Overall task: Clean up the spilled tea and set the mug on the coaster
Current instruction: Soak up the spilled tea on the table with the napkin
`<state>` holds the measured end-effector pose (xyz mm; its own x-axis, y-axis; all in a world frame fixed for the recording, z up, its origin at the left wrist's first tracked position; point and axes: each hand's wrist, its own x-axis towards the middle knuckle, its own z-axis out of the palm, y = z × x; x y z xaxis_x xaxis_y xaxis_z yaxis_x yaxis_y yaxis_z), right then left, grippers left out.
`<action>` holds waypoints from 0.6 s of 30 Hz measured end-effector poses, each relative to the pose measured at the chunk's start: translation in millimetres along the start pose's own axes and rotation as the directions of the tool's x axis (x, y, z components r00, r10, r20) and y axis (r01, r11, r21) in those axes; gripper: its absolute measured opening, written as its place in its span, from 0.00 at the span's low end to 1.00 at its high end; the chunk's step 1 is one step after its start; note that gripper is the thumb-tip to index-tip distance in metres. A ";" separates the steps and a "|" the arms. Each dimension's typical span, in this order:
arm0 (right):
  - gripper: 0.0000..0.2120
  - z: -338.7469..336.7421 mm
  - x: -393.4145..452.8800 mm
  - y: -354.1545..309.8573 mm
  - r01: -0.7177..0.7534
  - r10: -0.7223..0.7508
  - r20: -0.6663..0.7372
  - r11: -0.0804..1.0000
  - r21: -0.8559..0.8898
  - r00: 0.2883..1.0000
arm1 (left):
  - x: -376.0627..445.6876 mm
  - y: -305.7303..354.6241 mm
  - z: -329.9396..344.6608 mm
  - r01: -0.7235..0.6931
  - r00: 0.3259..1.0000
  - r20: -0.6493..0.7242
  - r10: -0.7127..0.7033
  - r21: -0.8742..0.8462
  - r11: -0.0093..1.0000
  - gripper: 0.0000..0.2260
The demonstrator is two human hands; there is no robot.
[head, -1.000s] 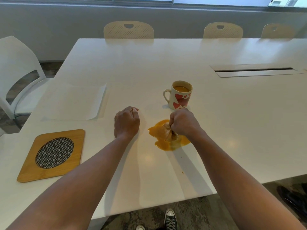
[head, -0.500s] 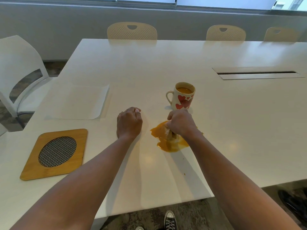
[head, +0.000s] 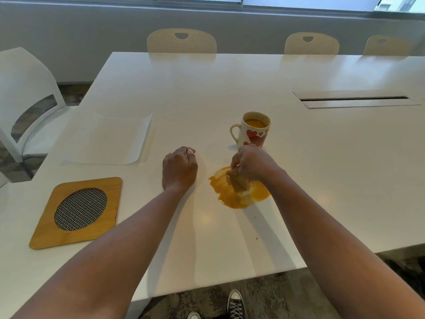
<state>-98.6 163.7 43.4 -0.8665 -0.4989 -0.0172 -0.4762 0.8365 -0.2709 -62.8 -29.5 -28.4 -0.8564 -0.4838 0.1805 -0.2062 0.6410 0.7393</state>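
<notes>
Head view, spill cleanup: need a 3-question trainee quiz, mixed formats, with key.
1. True or false: the heart-print mug stands on the bamboo coaster.
2. Which hand presses the soaked tissue wad into the tea puddle? A) left hand B) right hand
3. Fill in: the spare paper sheet lies on the white table, on the far side of the ____.

Key: 1 false, it stands on the bare table beyond the puddle; 2 B; 3 coaster.

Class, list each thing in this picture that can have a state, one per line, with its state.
mug: upright, holding tea, off the coaster
spilled tea: partly wiped puddle
tissue: soaked, gripped
coaster: bare
right hand: gripping tissue
left hand: fisted, holding nothing visible
</notes>
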 end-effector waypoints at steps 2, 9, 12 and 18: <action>0.08 -5.7 -1.4 12.3 -0.069 0.066 -0.037 0.993 -0.091 0.997 | 0.1 0.2 -0.5 -0.005 1.000 -0.002 0.005 0.004 1.000 0.15; 0.10 -22.2 -13.5 45.1 -0.296 0.310 0.080 0.943 -0.149 0.947 | 1.2 -0.8 0.6 -0.009 1.000 -0.021 0.008 -0.007 1.000 0.15; 0.10 -21.1 -17.0 42.0 -0.283 0.304 0.144 0.948 -0.147 0.942 | 1.5 -0.9 1.4 -0.010 1.000 -0.021 0.010 -0.006 1.000 0.15; 0.11 -8.4 -20.7 10.2 -0.256 0.253 0.254 0.966 -0.022 0.934 | 1.4 -1.0 1.5 -0.007 1.000 -0.017 0.007 -0.010 1.000 0.15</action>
<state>-86.8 184.5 49.1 -0.8915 -0.3117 -0.3286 -0.2419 0.9411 -0.2364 -64.5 -29.9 -29.9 -0.8498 -0.4891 0.1967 -0.1952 0.6386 0.7444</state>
